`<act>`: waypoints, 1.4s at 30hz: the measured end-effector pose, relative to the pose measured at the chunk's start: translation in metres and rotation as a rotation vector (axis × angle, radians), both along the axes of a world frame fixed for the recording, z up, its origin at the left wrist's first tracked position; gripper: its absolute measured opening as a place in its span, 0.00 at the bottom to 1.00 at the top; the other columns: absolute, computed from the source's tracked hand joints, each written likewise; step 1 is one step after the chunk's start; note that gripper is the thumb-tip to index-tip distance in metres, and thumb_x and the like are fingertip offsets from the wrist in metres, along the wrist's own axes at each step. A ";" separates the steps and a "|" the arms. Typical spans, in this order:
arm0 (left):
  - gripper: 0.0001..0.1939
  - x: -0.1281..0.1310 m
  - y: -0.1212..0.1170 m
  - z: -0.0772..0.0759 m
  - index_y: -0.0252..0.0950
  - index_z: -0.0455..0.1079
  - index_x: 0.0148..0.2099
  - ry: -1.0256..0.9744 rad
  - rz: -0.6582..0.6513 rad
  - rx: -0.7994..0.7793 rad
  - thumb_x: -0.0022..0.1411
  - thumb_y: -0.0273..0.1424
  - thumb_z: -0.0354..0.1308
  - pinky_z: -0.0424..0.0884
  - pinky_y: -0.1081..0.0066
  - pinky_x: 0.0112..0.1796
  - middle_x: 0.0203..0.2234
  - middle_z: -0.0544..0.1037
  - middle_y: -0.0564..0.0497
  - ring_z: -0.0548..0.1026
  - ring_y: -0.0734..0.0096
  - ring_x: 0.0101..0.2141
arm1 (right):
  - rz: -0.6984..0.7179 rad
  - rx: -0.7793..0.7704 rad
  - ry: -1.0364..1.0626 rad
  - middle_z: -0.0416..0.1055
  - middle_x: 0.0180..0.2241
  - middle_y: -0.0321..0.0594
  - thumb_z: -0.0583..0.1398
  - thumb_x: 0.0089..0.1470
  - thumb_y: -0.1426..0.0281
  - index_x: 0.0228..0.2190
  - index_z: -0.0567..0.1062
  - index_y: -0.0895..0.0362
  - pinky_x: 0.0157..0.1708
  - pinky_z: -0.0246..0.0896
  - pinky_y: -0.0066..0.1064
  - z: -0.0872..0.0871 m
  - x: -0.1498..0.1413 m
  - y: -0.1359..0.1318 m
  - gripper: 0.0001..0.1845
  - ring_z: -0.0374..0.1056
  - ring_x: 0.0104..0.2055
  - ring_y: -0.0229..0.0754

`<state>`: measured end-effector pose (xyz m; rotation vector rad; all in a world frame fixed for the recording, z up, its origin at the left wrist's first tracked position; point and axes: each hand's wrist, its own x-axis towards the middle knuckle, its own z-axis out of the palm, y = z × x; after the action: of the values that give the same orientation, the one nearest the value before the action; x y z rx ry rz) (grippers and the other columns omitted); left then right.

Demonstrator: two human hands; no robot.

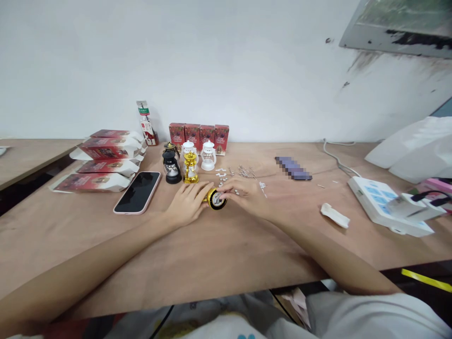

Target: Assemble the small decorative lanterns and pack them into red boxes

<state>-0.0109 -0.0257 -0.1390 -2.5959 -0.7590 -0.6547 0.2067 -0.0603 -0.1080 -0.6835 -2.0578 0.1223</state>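
At the middle of the wooden table, a small gold lantern (211,203) is lying on its side, its round base facing the near edge and showing a shiny gold rim, a black ring and a paler, silvery inside. The left hand (189,203) is holding its body from the left, fingers lying close together and curling over it, so they are hiding most of its shape. The right hand (247,197) is bringing bent fingertips to the base from the right; whether they are pinching a part, I cannot tell.

Just beyond, small white plastic pieces (221,172) and thin, silvery metal parts (247,172) are lying scattered, too tiny to make out. To the far left, glossy lanterns (191,168) in gold, black and white are standing upright, partly covering one another and the red cardboard boxes (221,139) behind. Farther left, a smooth dark-screened phone (137,193) is lying flat beside opened red cartons (95,182). On the right, a purplish object (294,168) is showing only as blurred blocks, and a white power strip (383,202) is sitting near plugs.
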 end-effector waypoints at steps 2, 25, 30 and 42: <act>0.23 0.000 0.000 0.000 0.28 0.58 0.61 -0.004 -0.002 0.000 0.67 0.34 0.45 0.63 0.61 0.50 0.52 0.71 0.38 0.69 0.58 0.53 | -0.015 -0.039 0.041 0.76 0.30 0.37 0.61 0.56 0.65 0.32 0.78 0.54 0.34 0.68 0.30 0.000 0.000 0.000 0.07 0.71 0.31 0.37; 0.24 0.001 -0.001 0.002 0.30 0.57 0.62 0.035 0.023 -0.009 0.67 0.33 0.45 0.63 0.60 0.51 0.53 0.71 0.37 0.68 0.57 0.54 | -0.021 0.125 -0.133 0.76 0.31 0.39 0.55 0.60 0.73 0.29 0.75 0.55 0.35 0.67 0.31 0.001 -0.001 -0.001 0.10 0.70 0.34 0.38; 0.24 0.001 -0.001 0.001 0.30 0.57 0.62 0.029 0.019 -0.016 0.67 0.33 0.45 0.63 0.60 0.51 0.53 0.71 0.38 0.68 0.57 0.53 | -0.019 0.115 -0.145 0.76 0.31 0.40 0.55 0.60 0.73 0.29 0.75 0.55 0.36 0.67 0.31 0.001 0.000 -0.001 0.11 0.70 0.34 0.38; 0.24 0.001 0.000 0.001 0.30 0.57 0.62 0.047 0.027 0.000 0.67 0.33 0.45 0.63 0.60 0.50 0.53 0.71 0.37 0.69 0.56 0.53 | -0.023 0.098 -0.174 0.74 0.32 0.39 0.53 0.62 0.71 0.30 0.75 0.54 0.36 0.66 0.33 0.001 0.002 -0.001 0.12 0.69 0.35 0.38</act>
<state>-0.0101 -0.0256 -0.1380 -2.5866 -0.7786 -0.5842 0.2085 -0.0611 -0.1074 -0.6767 -2.2048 -0.0527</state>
